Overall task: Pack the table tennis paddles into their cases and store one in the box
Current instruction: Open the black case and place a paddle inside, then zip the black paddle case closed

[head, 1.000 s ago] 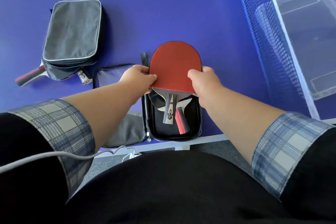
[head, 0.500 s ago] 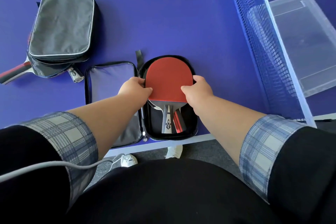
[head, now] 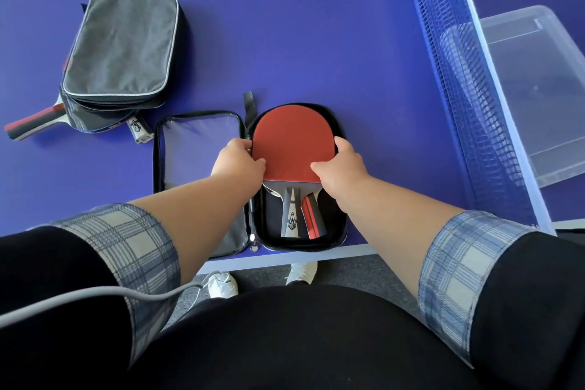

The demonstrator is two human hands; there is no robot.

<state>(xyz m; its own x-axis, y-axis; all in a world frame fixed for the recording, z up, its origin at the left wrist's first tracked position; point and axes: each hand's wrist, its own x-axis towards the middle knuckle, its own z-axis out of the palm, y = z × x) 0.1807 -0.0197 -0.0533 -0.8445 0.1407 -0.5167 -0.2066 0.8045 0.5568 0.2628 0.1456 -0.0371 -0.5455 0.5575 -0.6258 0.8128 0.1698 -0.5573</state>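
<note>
While both hands pinch it by the blade edges, the red-rubber table tennis paddle (head: 292,144) lies in the right half of the open black zip case (head: 335,233), blade toward the far side, handle toward the person. Left hand (head: 239,163) curls on the blade's left edge, thumb on the red face; right hand (head: 340,165) curls on the right edge, thumb on the lower red face. A second handle with a red stripe (head: 311,215) shows beside the pale-and-black one, so two paddles seem stacked there; cannot tell more.

Case's flat lid half (head: 196,149) is spread open to the left, touching the bench. Its near end sits right at the near edge of the purple bench (head: 316,41), slightly overhanging; little room there. Far side and right of the case: bare bench up to the blue mesh net (head: 459,73), plenty of room. Beyond the net, a clear plastic box (head: 544,98), nothing visible in it.

Far left, a grey fabric case with pale piping (head: 122,47), partly unzipped, with a red-and-black paddle handle (head: 34,122) sticking out its left corner; near the open case's lid, not touching.

Small logo on the pale handle (head: 292,220), unreadable. No other legible writing.

White shoes (head: 223,283) on grey floor below the bench edge. Grey cable (head: 95,298) crosses the left plaid cuff.
</note>
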